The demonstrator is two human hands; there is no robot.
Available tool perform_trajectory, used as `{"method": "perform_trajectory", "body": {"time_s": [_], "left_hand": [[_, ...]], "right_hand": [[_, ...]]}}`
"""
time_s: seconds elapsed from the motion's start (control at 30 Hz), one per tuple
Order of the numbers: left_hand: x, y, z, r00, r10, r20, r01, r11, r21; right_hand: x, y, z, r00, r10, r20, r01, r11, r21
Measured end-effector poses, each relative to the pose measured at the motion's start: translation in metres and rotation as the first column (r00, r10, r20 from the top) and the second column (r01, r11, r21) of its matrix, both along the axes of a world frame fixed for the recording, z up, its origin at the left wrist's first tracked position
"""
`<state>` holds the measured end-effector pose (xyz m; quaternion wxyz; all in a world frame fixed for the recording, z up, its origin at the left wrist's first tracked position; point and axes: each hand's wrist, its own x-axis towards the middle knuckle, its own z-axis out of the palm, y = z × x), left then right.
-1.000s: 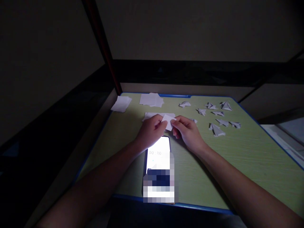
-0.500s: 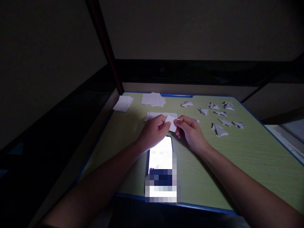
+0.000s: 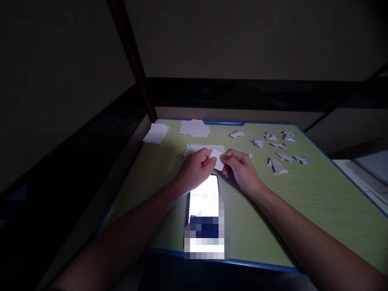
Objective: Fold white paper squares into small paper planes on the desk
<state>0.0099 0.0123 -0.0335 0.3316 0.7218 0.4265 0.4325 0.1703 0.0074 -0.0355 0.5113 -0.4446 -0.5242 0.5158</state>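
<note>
A small piece of white paper (image 3: pixel 217 159), apparently folded, is held up between my two hands above the table. My left hand (image 3: pixel 197 167) pinches its left side, thumb on top and fingers curled beneath. On the other side, my right hand (image 3: pixel 241 167) grips the paper's right edge between thumb and fingers. Just beyond the hands lie white sheets (image 3: pixel 206 148), partly covered by my left hand. Below the hands a lit phone (image 3: pixel 204 198) shows a timer; its lower part is pixelated.
Several folded paper shapes (image 3: pixel 276 165) are spread over the right half of the green table (image 3: pixel 321 210). Two stacks of white paper, one at the far left corner (image 3: pixel 156 133) and another at the back (image 3: pixel 194 127), lie near the far edge. A dark wall stands behind.
My right fingers have shifted slightly around the paper's right edge. The whole view has moved a little; the paper stays in both hands.
</note>
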Motion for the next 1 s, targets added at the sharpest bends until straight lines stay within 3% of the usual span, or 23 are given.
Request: {"method": "perform_trajectory", "body": {"time_s": [0.53, 1.0], "left_hand": [[0.0002, -0.0011, -0.0008, 1.000, 0.006, -0.006, -0.006, 1.000, 0.007], [0.0031, -0.0019, -0.0052, 1.000, -0.010, 0.015, 0.010, 1.000, 0.012]], "right_hand": [[0.0019, 0.0001, -0.0019, 0.999, 0.022, 0.043, -0.023, 1.000, 0.015], [-0.0002, -0.0014, 0.0015, 0.997, -0.033, 0.072, 0.033, 0.999, 0.009]]}}
